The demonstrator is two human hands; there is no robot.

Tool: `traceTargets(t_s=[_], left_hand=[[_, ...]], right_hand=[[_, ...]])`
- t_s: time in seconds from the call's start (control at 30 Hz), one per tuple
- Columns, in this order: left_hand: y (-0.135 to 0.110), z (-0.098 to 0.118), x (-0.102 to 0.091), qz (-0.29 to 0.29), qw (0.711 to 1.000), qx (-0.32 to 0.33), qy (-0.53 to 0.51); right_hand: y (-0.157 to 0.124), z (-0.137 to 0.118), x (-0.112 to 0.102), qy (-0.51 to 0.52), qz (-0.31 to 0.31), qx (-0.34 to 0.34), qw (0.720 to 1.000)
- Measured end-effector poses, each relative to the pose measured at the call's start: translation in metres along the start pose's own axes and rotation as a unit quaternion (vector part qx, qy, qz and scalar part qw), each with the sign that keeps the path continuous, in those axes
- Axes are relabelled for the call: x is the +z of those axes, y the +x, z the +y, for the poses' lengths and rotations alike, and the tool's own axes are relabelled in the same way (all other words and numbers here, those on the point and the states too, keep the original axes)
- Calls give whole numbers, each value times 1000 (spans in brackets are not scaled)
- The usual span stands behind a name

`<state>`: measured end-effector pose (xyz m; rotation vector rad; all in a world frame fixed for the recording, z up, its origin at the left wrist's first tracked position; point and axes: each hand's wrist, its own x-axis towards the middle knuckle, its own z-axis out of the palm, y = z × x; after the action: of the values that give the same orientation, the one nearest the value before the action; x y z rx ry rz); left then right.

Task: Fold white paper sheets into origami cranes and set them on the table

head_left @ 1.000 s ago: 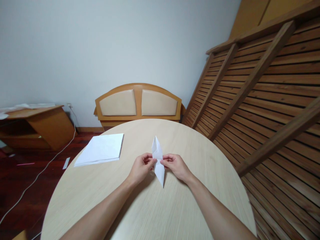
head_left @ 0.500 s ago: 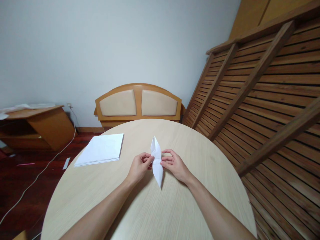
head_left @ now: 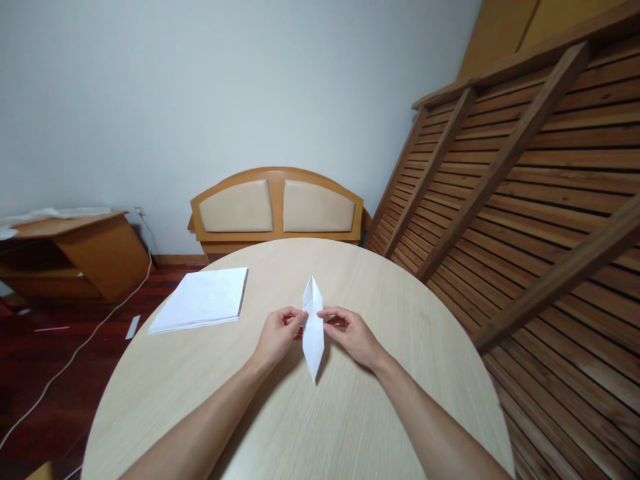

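A folded piece of white paper [head_left: 313, 337], long and narrow with a point at each end, is held between my two hands over the middle of the round table [head_left: 280, 427]. My left hand [head_left: 278, 337] pinches its left edge between thumb and fingers. On the opposite edge, my right hand [head_left: 351, 335] is closed with its fingertips on the paper. The far half shows a split between two layers, while the near half looks flat. The fingers behind the paper are partly hidden.
A stack of white paper [head_left: 205, 298] lies on the table's left side. Beyond the table stands a padded headboard [head_left: 277, 200]. A slatted wooden frame [head_left: 545, 200] leans along the right. At the left are a wooden desk [head_left: 95, 253] and a white cable [head_left: 90, 343] on the floor.
The folded paper has turned slightly, so its near tip points more straight toward me. My right index finger has come down onto the paper's edge. My left hand keeps its pinch.
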<state>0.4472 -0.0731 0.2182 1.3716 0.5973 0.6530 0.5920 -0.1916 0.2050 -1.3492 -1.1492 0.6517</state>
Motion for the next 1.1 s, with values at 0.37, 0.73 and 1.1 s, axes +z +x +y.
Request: traceTargets(t_s=[0.37, 0.73, 1.1], left_hand=[[-1, -3, 1, -32, 999, -15, -7], [-4, -4, 1, -73, 995, 59, -32], [-2, -4, 0, -41, 993, 103, 51]], right_hand=[[0, 4, 0, -38, -9, -53, 998], [3, -1, -1, -26, 35, -51, 998], [3, -8, 1, -21, 28, -37, 999]])
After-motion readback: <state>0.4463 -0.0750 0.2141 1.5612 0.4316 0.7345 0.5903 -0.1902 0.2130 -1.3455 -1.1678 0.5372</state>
